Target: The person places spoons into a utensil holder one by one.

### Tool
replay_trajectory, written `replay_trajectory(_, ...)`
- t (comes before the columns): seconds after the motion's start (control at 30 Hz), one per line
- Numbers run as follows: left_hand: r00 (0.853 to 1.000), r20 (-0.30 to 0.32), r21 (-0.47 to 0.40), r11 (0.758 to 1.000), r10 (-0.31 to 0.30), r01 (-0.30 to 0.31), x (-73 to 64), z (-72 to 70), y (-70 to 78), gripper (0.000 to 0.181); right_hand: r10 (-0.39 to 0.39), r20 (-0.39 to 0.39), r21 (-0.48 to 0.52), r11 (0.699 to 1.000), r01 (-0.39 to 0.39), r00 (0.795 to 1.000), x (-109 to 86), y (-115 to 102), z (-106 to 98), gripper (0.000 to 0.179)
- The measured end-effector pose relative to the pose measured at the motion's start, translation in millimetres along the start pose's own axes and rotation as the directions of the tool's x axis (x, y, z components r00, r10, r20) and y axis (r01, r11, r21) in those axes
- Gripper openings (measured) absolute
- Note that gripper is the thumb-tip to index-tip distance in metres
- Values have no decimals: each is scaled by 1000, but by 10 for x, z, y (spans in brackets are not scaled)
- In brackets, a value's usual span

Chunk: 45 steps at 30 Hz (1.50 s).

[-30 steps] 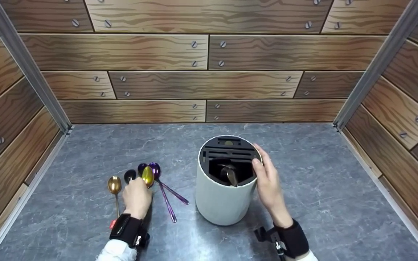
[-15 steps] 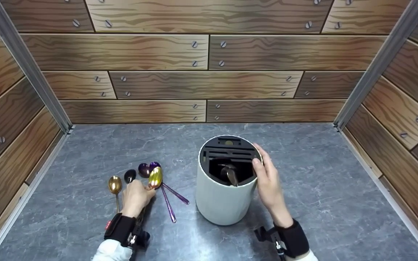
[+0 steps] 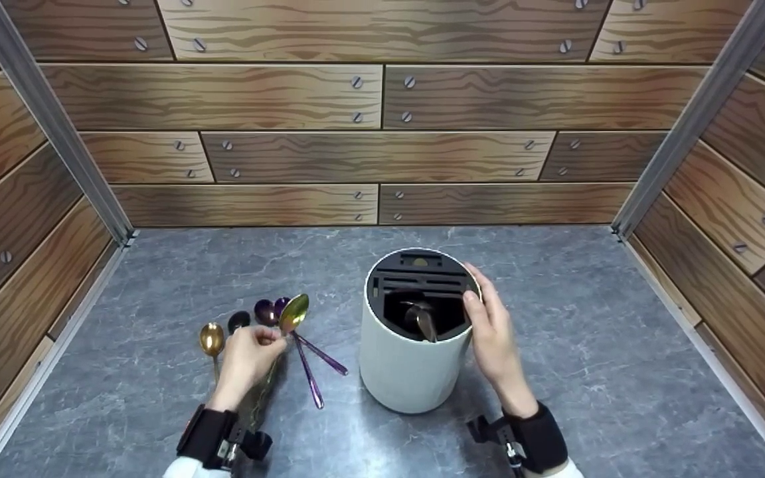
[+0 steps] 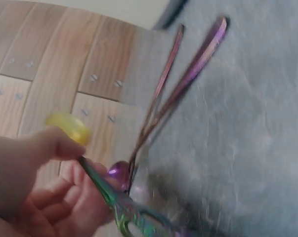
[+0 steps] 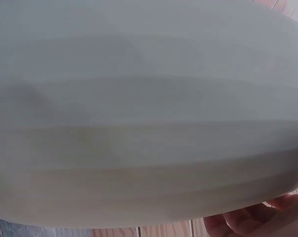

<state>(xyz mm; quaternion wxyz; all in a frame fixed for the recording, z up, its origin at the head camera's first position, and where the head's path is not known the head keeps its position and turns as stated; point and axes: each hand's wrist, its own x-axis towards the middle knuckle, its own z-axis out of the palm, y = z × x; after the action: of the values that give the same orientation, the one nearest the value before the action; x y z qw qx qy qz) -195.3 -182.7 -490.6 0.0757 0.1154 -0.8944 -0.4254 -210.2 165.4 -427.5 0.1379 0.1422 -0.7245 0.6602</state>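
Note:
My left hand [image 3: 250, 358] pinches a shiny spoon [image 3: 294, 313] near its neck between thumb and forefinger. The left wrist view shows the spoon's yellow bowl and its green, openwork handle [image 4: 106, 190]. Right below lie two purple spoons [image 3: 306, 372] with crossed handles. Beside the hand are a dark spoon [image 3: 238, 320], mostly covered, and a gold spoon [image 3: 211, 340]. My right hand [image 3: 494, 335] holds the side of a white round utensil holder [image 3: 409, 375], thumb at its rim. In the right wrist view its curled fingers [image 5: 242, 219] show past the wall.
The holder's black top has narrow slots [image 3: 425, 282] at the back and a wide opening, where a metal utensil [image 3: 422, 320] stands leaning. Wood-patterned panels [image 3: 376, 156] enclose the grey marbled tabletop [image 3: 595, 345] at the back and sides.
My left hand has lifted the yellow-green spoon and its bowl has swung up and to the right, off the pile. The right hand and the holder have stayed put.

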Motion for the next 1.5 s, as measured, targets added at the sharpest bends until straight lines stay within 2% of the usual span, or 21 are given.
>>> replay_trajectory(0.13, 999, -37, -102, 994, 26, -30, -50, 29, 74, 10, -3, 1, 9, 1000, 3, 1000, -1, 10, -8, 48)
replay_trajectory(0.23, 995, -90, -203, 977, 50, -67, -103, 47, 163, 7, -1, -3, -2, 1000, 1, 1000, -2, 16, -11, 48)
replay_trajectory(0.33, 987, -148, -313, 943, 70, -114, -176, 53, 280, 4, 1, -5, -19, 1000, -2, 1000, -5, 19, -13, 48)
replay_trajectory(0.47, 968, -236, -438, 880, 87, -186, -273, 62, 458, 4, 0, 2, -17, 1000, 0, 1000, -12, 20, -14, 49)
replay_trajectory(0.6, 942, -321, -503, 826, 96, -256, -383, 47, 647, 5, -3, 8, -2, 1000, 3, 1000, -29, 18, -6, 49)
replay_trajectory(0.7, 929, -357, -539, 792, 95, -288, -500, -11, 813, 5, -1, 4, -3, 1000, 1, 1000, -43, 14, 4, 48)
replay_trajectory(0.83, 908, -405, -606, 713, 106, -353, -667, -128, 1032, 9, 3, 4, -7, 1000, -3, 1000, -47, 2, 13, 48)
replay_trajectory(0.97, 884, -446, -652, 627, 138, -427, -772, -209, 1155, 10, 9, 5, -4, 1000, -9, 1000, -40, -7, 8, 49)
replay_trajectory(1.07, 875, -459, -665, 594, 153, -453, -797, -229, 1187, 8, 10, -3, -20, 1000, -10, 1000, -34, -10, 1, 49)
replay_trajectory(1.17, 864, -475, -666, 572, 169, -478, -801, -225, 1198, 4, 8, -4, -26, 1000, -9, 1000, -28, -11, -5, 49)
replay_trajectory(1.23, 854, -488, -673, 544, 184, -501, -805, -216, 1208, 3, 3, -5, -29, 1000, -3, 1000, -25, -13, -8, 48)
replay_trajectory(1.33, 843, -502, -704, 475, 194, -528, -812, -197, 1243, 10, 1, -6, -18, 1000, -1, 1000, -25, -13, -12, 48)
replay_trajectory(1.47, 832, -525, -742, 383, 180, -551, -824, -168, 1339, 17, 2, -1, -20, 1000, -2, 1000, -31, -21, 1, 48)
replay_trajectory(1.5, 827, -533, -744, 368, 177, -558, -827, -161, 1367, 18, 4, -1, -21, 1000, -4, 1000, -31, -25, 6, 48)
